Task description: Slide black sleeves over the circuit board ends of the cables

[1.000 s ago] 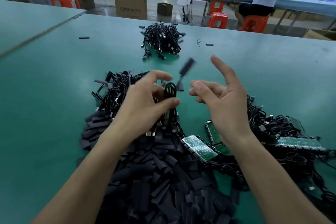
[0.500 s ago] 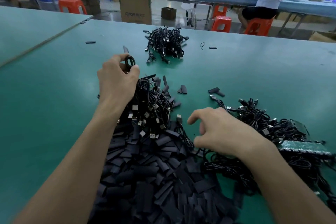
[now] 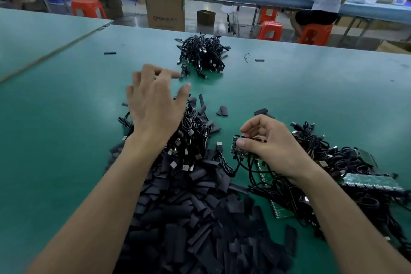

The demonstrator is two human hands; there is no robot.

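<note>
Sleeves point(image 3: 189, 218): black heap at the worktop's point(image 3: 55, 140) near edge.
Left hand point(image 3: 153, 104): fingers spread wide, empty, above cable heap point(image 3: 193, 131).
Right hand point(image 3: 273, 149): pinching a cable's circuit board point(image 3: 234, 148).

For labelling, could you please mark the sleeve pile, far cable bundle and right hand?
sleeve pile point(image 3: 189, 224): head view, centre.
far cable bundle point(image 3: 203, 55): head view, centre.
right hand point(image 3: 273, 149): head view, back of hand.

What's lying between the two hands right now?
Head view: between the left hand and the right hand, which pinches a board, lie tangled black cables with USB plugs, a few loose sleeves and a strip of bare table.
</note>
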